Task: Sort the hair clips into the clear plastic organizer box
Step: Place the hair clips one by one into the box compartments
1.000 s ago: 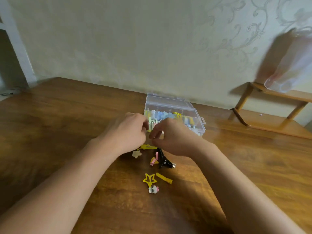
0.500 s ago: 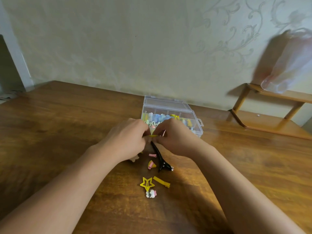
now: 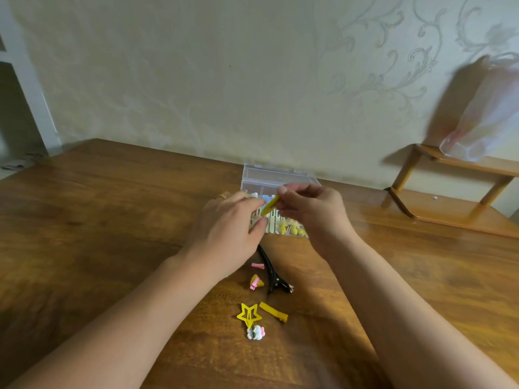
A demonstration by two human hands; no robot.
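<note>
The clear plastic organizer box (image 3: 276, 175) stands open at the back of the wooden table (image 3: 112, 220), with yellow, blue and pale clips in its compartments. Over it, my right hand (image 3: 314, 214) pinches the upper end of a yellow hair clip (image 3: 270, 204). My left hand (image 3: 229, 223) pinches its lower end, fingers curled, and hides part of the box. In front of my hands lie a long black clip (image 3: 273, 272), a small pink clip (image 3: 257, 265), a yellow and pink clip (image 3: 256, 282), a yellow star clip (image 3: 248, 315), a yellow bar clip (image 3: 273, 311) and a small white and pink clip (image 3: 255, 332).
A low wooden stand (image 3: 449, 203) sits on the table at the right, by the wall. A thin plastic bag (image 3: 486, 119) hangs above it. The wall runs right behind the box.
Both hands rose from just above the loose clips to over the box, lifting the yellow clip with them. The black clip and pink clips they covered now show.
</note>
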